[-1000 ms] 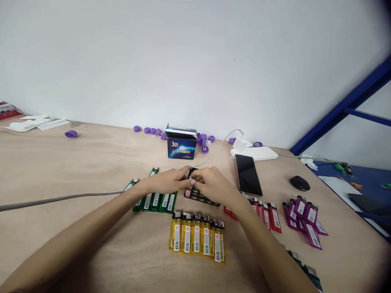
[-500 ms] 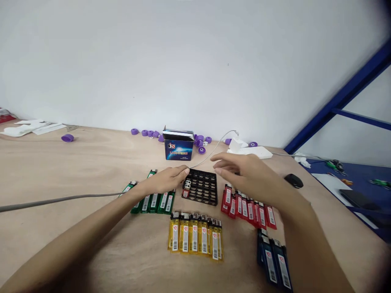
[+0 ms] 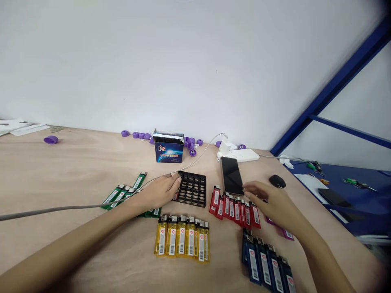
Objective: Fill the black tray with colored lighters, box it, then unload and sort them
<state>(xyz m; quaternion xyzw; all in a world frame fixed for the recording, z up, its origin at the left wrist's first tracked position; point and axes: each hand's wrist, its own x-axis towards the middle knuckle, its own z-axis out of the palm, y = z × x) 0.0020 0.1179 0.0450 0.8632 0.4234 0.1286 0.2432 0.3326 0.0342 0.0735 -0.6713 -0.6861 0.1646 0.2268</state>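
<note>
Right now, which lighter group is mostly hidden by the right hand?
The purple lighters, right of the red lighters: only slivers show past the right hand. The red lighters and the yellow lighters lie uncovered.

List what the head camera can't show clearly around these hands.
Head view:
Purple lighters: mostly hidden by the right hand.
Red object at the black tray: mostly hidden by the left hand.
Green lighters: partly hidden by the left forearm.
Blue lighters: cut off by the bottom edge.
Small label print: too small to read.
</note>
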